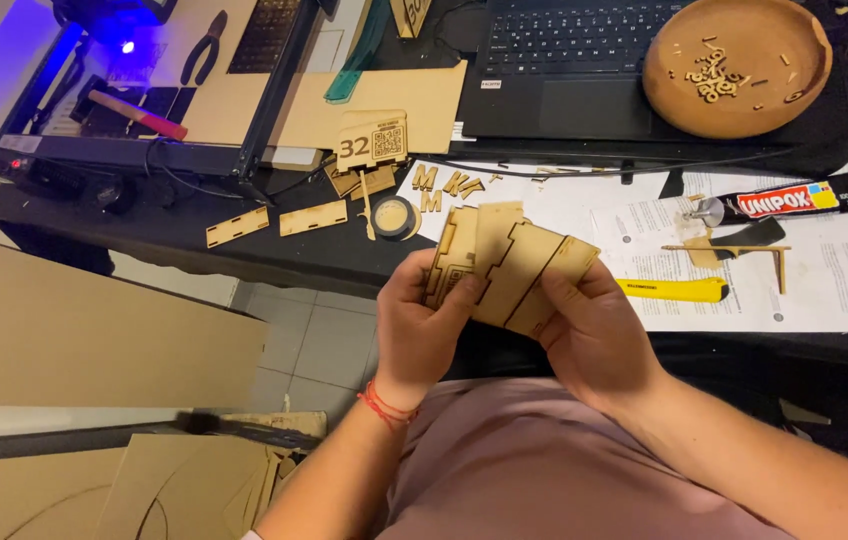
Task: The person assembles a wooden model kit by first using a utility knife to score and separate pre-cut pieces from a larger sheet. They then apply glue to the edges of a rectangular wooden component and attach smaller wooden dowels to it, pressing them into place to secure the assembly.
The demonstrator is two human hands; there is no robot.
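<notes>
Both my hands hold a fanned stack of thin laser-cut wooden panels [509, 262] with notched edges, raised above my lap in front of the dark desk [174, 235]. My left hand [426, 325] grips the stack's left side, thumb on the front panel; a red thread bracelet circles its wrist. My right hand [592, 330] holds the right side from below, thumb lying across the front panel.
On the desk lie loose wooden strips [274, 220], cut-out letters [444, 185], a small roll of tape [393, 216], a yellow utility knife [674, 290], a black glue tube [794, 200], printed papers, a laptop [574, 60], a wooden bowl of small pieces [736, 62] and a laser cutter [134, 100]. Large boards lean at left.
</notes>
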